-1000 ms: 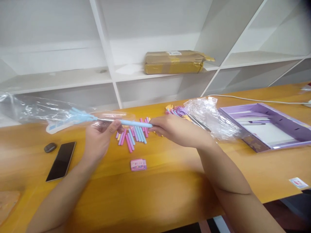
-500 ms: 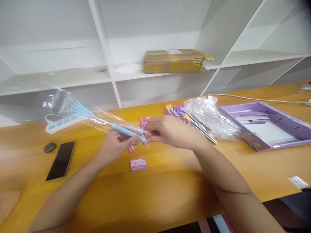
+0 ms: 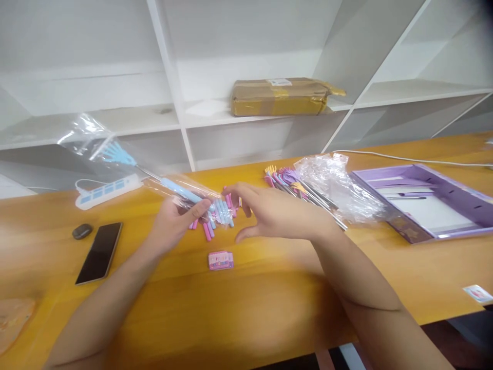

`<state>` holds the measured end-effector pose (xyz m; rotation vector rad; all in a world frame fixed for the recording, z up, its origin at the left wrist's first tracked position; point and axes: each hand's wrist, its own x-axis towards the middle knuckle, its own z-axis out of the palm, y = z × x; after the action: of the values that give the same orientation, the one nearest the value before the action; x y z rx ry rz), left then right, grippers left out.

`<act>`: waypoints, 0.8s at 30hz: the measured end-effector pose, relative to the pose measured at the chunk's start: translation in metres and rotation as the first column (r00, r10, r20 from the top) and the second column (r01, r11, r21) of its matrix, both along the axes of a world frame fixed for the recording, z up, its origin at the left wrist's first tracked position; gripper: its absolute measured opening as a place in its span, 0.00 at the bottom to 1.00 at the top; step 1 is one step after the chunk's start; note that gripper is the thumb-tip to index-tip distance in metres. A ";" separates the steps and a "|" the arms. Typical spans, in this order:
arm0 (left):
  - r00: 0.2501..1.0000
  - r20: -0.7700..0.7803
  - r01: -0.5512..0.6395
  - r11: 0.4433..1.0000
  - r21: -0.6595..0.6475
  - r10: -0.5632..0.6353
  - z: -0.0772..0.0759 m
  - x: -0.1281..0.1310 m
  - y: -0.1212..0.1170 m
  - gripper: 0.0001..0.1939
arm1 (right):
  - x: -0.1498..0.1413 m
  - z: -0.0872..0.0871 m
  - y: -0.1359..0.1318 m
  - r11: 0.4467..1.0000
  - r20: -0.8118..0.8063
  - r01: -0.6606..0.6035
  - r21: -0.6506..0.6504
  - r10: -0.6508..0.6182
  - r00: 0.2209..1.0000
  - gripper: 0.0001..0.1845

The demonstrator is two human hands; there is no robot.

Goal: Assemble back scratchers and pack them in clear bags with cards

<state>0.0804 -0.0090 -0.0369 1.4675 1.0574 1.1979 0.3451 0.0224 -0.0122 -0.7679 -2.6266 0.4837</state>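
A blue back scratcher (image 3: 181, 190) with a hand-shaped head and a metal rod lies inside a clear plastic bag (image 3: 82, 136). My left hand (image 3: 173, 221) is closed around its handle end, thumb on top, and the head points up to the left. Just right of the handle end, my right hand (image 3: 273, 210) is apart from it, fingers and thumb spread with nothing between them. Below and behind the hands lie several pink and blue handles (image 3: 223, 211) on the table. A small pink card pack (image 3: 221, 260) lies nearer to me.
To the right are a pile of back scratchers (image 3: 292, 182), crumpled clear bags (image 3: 327, 180) and a purple box (image 3: 416, 236). A power strip (image 3: 110, 192), a phone (image 3: 99, 253) and a dark earbud case (image 3: 82, 231) lie left. A cardboard box (image 3: 281, 97) sits on the shelf.
My right hand has let go of the handle end and opened, moving slightly right. My left hand has shifted a little left with the bagged back scratcher.
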 end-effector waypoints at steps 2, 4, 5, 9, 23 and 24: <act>1.000 0.014 0.015 1.000 -0.005 -0.015 -0.002 -0.001 0.001 0.14 | 0.000 -0.002 0.001 0.999 -0.044 0.005 0.051 -0.003 0.999 0.27; 0.998 0.029 0.061 0.998 -0.007 -0.061 -0.004 0.000 0.002 0.14 | -0.002 -0.004 0.003 0.990 -0.105 -0.020 0.137 0.035 0.994 0.13; 0.996 0.037 0.080 0.997 -0.009 -0.079 -0.005 0.001 0.003 0.13 | -0.003 -0.004 0.003 0.981 -0.131 -0.042 0.191 0.068 0.989 0.09; 0.992 0.056 0.115 0.993 -0.026 -0.114 -0.006 0.005 0.004 0.13 | -0.005 -0.005 0.006 0.931 -0.188 -0.099 0.352 0.174 0.967 0.11; 0.952 0.134 0.282 0.959 -0.044 -0.274 -0.015 0.007 0.004 0.22 | -0.018 -0.012 0.004 0.985 -0.335 -0.013 0.172 0.071 0.940 0.08; 0.953 0.118 0.284 0.958 -0.032 -0.279 -0.014 0.008 0.003 0.21 | -0.019 -0.012 0.004 0.985 -0.339 -0.010 0.171 0.068 0.938 0.08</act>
<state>0.0880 -0.0059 -0.0510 1.4398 0.7659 1.0302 0.3265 0.0264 -0.0243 -0.5238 -2.3220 0.3640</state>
